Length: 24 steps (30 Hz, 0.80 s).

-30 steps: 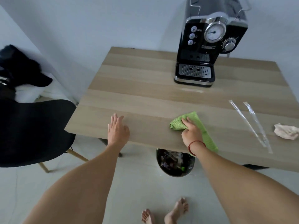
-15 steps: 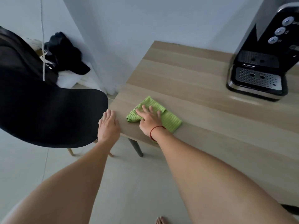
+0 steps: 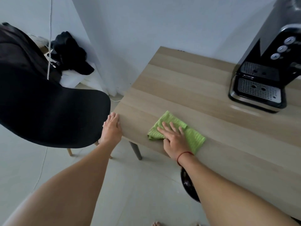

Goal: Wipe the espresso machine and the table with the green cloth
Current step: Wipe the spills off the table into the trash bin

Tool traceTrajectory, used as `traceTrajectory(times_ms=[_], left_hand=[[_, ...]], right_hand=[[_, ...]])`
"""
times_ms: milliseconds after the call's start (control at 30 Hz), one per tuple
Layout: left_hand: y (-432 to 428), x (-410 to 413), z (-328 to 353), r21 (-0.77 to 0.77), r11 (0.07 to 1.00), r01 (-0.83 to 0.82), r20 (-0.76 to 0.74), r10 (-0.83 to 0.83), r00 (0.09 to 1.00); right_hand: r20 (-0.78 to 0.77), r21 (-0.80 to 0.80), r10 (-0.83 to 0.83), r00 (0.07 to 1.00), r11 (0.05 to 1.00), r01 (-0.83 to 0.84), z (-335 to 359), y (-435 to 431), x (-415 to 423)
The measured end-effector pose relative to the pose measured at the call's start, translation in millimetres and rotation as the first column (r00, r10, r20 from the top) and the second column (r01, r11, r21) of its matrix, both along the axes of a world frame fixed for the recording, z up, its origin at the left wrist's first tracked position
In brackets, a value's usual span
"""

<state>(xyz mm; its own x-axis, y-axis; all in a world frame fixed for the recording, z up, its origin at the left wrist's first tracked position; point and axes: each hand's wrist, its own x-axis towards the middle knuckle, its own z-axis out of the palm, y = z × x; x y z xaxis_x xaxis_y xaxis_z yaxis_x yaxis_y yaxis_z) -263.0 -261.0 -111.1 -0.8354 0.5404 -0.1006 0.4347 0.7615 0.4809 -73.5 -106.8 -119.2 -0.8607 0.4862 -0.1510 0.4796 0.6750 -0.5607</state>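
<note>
The wooden surface (image 3: 179,82) fills the right half, with a black chair (image 3: 48,111) just beside its left edge. The espresso machine (image 3: 267,75) stands at the far right. The green cloth (image 3: 194,139) lies folded near the front left corner, pressed under the right hand (image 3: 175,141), whose fingers (image 3: 173,126) are straight and spread. The left hand (image 3: 112,128) rests flat against the corner edge, fingers straight and together.

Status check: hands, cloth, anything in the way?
Left hand flat on table corner, idle. Right hand pressing green cloth onto table near front edge. Espresso machine far right, apart from cloth.
</note>
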Motion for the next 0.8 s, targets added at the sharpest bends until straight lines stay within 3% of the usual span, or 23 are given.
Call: traceTrajectory(times_ms=[100, 200, 367, 567, 667, 800], left_hand=[[2, 1, -2, 0.043, 0.998, -0.037, 0.001, 0.037, 0.999], [5, 4, -4, 0.045, 0.997, -0.07, -0.007, 0.07, 0.998], [11, 4, -1, 0.003, 0.994, -0.109, 0.001, 0.109, 0.994], [73, 13, 16, 0.006, 0.981, -0.194, 0.091, 0.193, 0.977], [121, 31, 14, -0.028, 0.997, -0.067, 0.061, 0.068, 0.996], [181, 70, 4, -0.081, 0.993, 0.09, 0.119, -0.08, 0.99]], right_hand=[[0.154, -0.006, -0.169, 0.974, 0.985, 0.172, 6, 36, -17], [0.249, 0.032, -0.185, 0.951, 0.983, 0.183, 7, 43, -53], [0.196, 0.011, 0.062, 0.979, 0.998, -0.065, 5, 14, -93], [-0.009, -0.023, 0.258, 0.966, 0.966, -0.259, 6, 15, -19], [-0.009, 0.028, 0.146, 0.989, 0.989, -0.146, 1, 55, 24], [0.008, 0.01, -0.148, 0.989, 0.989, 0.148, -4, 125, 59]])
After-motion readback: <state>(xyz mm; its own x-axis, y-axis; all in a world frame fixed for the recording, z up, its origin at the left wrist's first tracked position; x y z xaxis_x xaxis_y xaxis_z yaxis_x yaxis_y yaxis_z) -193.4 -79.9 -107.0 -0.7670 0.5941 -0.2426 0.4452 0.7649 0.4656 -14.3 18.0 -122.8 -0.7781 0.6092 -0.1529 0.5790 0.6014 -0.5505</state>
